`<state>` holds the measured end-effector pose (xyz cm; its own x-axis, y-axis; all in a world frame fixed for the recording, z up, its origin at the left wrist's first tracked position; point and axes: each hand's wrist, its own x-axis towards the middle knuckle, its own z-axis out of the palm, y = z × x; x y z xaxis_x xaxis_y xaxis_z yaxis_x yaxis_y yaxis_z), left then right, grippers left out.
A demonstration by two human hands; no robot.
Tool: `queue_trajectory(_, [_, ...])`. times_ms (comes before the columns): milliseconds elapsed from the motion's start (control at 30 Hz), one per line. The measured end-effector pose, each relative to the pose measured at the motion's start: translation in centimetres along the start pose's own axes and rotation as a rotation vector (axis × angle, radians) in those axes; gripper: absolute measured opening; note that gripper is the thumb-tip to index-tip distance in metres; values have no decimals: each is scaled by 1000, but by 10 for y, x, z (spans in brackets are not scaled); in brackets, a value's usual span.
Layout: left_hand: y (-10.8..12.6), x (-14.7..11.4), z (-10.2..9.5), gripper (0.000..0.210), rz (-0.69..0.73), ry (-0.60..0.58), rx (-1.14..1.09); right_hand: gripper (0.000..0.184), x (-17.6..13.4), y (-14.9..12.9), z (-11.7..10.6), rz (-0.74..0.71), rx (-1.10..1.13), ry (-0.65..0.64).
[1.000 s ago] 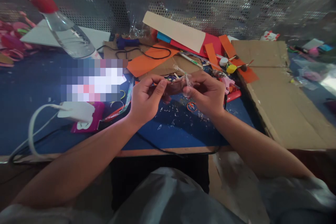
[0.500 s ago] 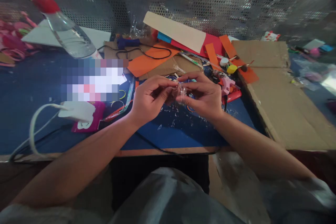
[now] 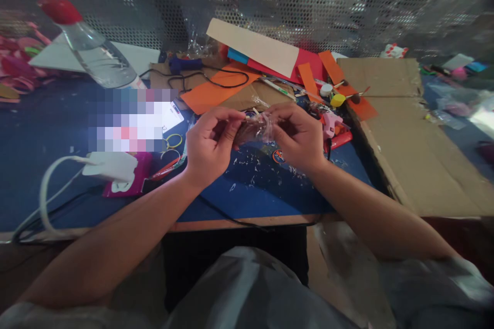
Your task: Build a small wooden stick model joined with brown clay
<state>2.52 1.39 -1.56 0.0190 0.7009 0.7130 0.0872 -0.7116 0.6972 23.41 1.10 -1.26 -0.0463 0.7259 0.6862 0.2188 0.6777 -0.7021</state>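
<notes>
Your left hand (image 3: 210,143) pinches the left end of a crinkled plastic wrapping (image 3: 255,129) between thumb and fingers, and your right hand (image 3: 300,138) pinches its right end. The wrapping is between your hands, above the blue table (image 3: 262,195) and its white scraps (image 3: 252,169). An orange-rimmed disc (image 3: 278,156) lies just below your right hand. Farther right are a pink tool (image 3: 332,124) and cardboard (image 3: 432,154); far left stands a red-capped bottle (image 3: 102,59).
</notes>
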Motion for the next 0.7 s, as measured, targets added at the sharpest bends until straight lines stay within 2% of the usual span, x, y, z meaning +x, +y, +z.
queue_trajectory(167, [-5,0,0,16,-7,95,16,35,3,13,-2,226,217,104])
queue_trajectory(300, [-9,-1,-1,19,-18,98,18,37,8,26,-8,240,317,156])
queue_trajectory(433, [-11,-2,0,20,17,93,25,52,7,22,-8,227,339,49])
queue_trajectory(500, [-10,-2,0,18,25,71,22,53,5,16,-5,214,333,-12])
queue_trajectory(600, [-8,-2,0,16,33,52,26,46,2,8,-3,213,324,-86])
queue_trajectory(700, [-6,-2,-1,16,42,34,79,33,1,7,-3,214,339,-102])
